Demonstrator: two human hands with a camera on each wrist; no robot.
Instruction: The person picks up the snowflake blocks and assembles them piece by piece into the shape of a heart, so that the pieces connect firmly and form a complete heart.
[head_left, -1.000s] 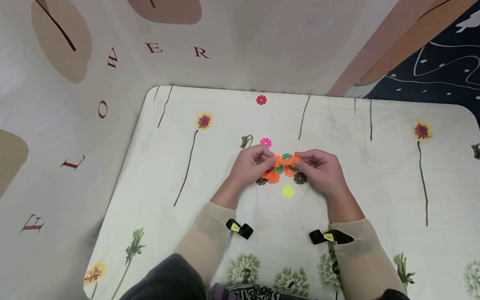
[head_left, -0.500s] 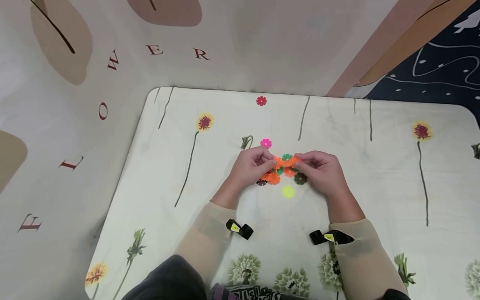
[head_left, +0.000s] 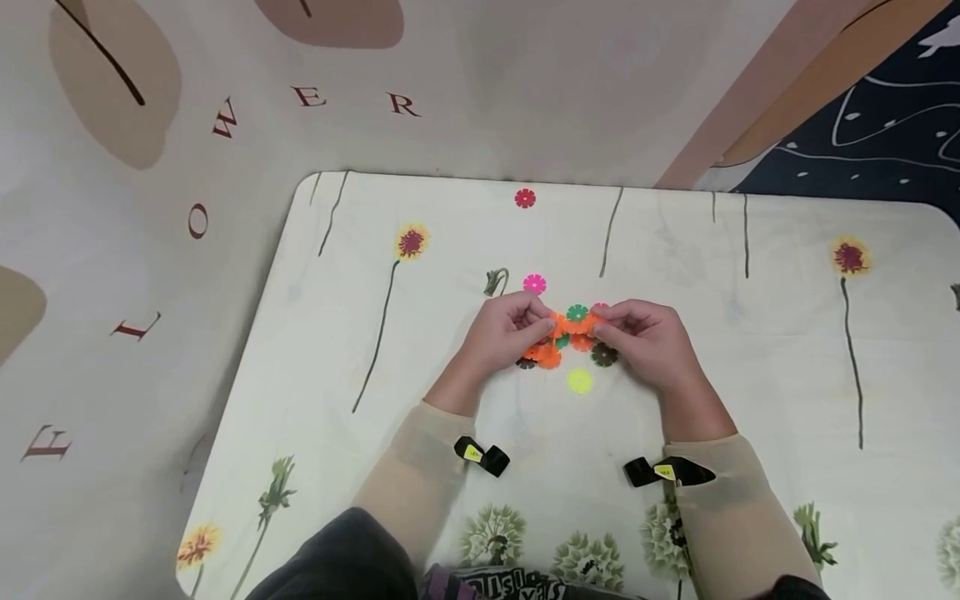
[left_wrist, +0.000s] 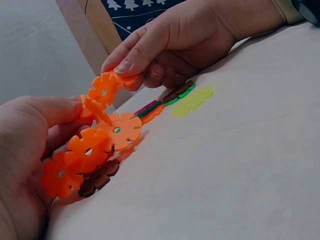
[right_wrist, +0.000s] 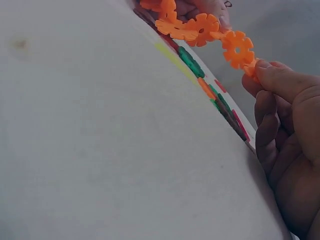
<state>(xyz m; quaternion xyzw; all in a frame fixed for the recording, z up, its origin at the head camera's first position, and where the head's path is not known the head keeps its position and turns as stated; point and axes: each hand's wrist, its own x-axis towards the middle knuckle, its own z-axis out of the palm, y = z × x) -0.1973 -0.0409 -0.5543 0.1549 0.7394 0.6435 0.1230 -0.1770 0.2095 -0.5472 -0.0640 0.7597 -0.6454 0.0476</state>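
My left hand (head_left: 504,333) pinches a chain of orange flower-shaped plastic discs (left_wrist: 89,150), interlocked by their notched edges. In the left wrist view, the chain's lower discs hang beside the left fingers. With thumb and index finger, my right hand (head_left: 649,340) pinches the disc at the chain's other end. One orange disc (right_wrist: 238,49) of the chain stands between the two hands in the right wrist view. Under and behind the chain lie loose discs: a green disc (head_left: 577,312), a dark brown disc (head_left: 604,355) and others partly hidden by the hands.
A yellow disc (head_left: 580,382) lies nearer the body on the white flower-print tablecloth (head_left: 750,358). Beyond the hands are a pink disc (head_left: 535,284) and, close to the far edge, a red disc (head_left: 525,198). A patterned wall covering (head_left: 525,100) rises behind the table.
Both hands keep their pinch on the orange chain and have hardly moved. The head view has shifted slightly.
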